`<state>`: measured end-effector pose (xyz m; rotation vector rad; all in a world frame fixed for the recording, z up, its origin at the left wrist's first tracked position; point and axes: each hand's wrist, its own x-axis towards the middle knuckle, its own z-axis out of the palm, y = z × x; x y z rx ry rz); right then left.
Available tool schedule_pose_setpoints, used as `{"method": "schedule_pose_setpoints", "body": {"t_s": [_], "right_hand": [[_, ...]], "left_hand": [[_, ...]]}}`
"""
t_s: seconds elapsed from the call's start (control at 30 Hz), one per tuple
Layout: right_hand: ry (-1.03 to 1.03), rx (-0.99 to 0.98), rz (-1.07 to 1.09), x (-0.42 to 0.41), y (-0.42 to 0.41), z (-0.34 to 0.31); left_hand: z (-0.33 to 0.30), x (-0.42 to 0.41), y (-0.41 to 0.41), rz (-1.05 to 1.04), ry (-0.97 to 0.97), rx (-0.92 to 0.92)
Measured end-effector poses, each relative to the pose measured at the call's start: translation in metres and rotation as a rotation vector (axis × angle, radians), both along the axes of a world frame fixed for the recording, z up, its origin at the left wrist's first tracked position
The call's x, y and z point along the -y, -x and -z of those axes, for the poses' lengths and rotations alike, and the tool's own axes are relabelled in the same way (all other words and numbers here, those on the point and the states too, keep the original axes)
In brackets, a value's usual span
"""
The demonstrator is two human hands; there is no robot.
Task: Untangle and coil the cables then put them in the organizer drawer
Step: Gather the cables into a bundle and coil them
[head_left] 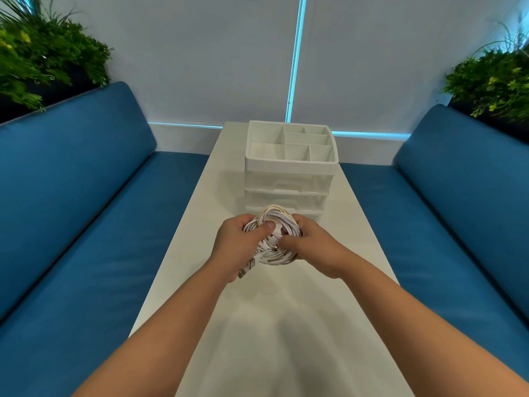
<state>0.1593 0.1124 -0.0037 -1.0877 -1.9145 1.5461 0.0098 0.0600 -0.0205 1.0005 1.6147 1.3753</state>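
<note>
A bundle of white cables point(279, 222) wound into loops hangs between both hands above the white table point(286, 325). My left hand point(237, 245) grips the left side of the loops, thumb across the top. My right hand point(312, 247) grips the right side, fingers curled into the middle. Two USB plugs point(246, 269) stick out below my left hand. Just behind the bundle stands the white organizer point(289, 167), with open compartments on top and clear drawers in its front. The drawers look pushed in.
Blue cushioned benches point(86, 210) run along both sides of the narrow table. Green plants point(43, 53) sit behind each bench back. A white wall with a glowing blue strip stands behind the organizer.
</note>
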Motion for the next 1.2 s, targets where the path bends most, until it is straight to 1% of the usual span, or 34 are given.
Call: {"method": "schedule_pose_setpoints", "body": {"t_s": [0.03, 0.1, 0.23, 0.4, 0.53, 0.7, 0.77, 0.83, 0.9, 0.97, 1.0, 1.07, 1.2], "right_hand": [[0.034, -0.010, -0.035, 0.000, -0.002, -0.002], [0.024, 0.018, -0.048, -0.002, -0.004, -0.002], [-0.120, 0.102, 0.044, 0.000, 0.000, 0.000], [-0.256, 0.125, 0.108, 0.005, 0.005, -0.003], [-0.196, 0.075, 0.071, 0.007, 0.005, -0.007], [-0.275, 0.145, 0.193, 0.007, 0.010, -0.010], [-0.338, 0.188, 0.255, 0.006, 0.013, -0.007], [-0.423, 0.218, 0.317, 0.007, 0.017, -0.005], [-0.490, 0.249, 0.375, 0.006, 0.019, -0.002], [-0.490, 0.255, 0.420, 0.004, 0.018, -0.001], [-0.479, 0.243, 0.434, 0.004, 0.017, -0.001], [-0.463, 0.194, 0.462, 0.003, 0.015, -0.003], [-0.450, 0.115, 0.515, 0.004, 0.014, -0.003]], "left_hand": [[0.000, 0.001, 0.000, 0.003, 0.005, 0.001], [0.001, 0.002, 0.000, -0.001, 0.009, -0.005], [0.004, 0.003, -0.004, -0.061, 0.003, -0.071], [0.002, 0.005, -0.007, -0.096, -0.038, -0.134], [-0.002, 0.006, -0.008, -0.096, -0.062, -0.144], [-0.004, 0.008, -0.011, -0.121, -0.111, -0.224], [-0.003, 0.009, -0.013, -0.138, -0.149, -0.288], [-0.003, 0.008, -0.017, -0.179, -0.169, -0.407], [-0.006, 0.005, -0.018, -0.220, -0.142, -0.538], [-0.009, 0.003, -0.017, -0.204, -0.090, -0.616], [-0.010, 0.003, -0.017, -0.178, -0.087, -0.611], [-0.011, 0.002, -0.018, -0.130, -0.096, -0.514], [-0.013, 0.003, -0.018, 0.005, -0.045, -0.155]]}}
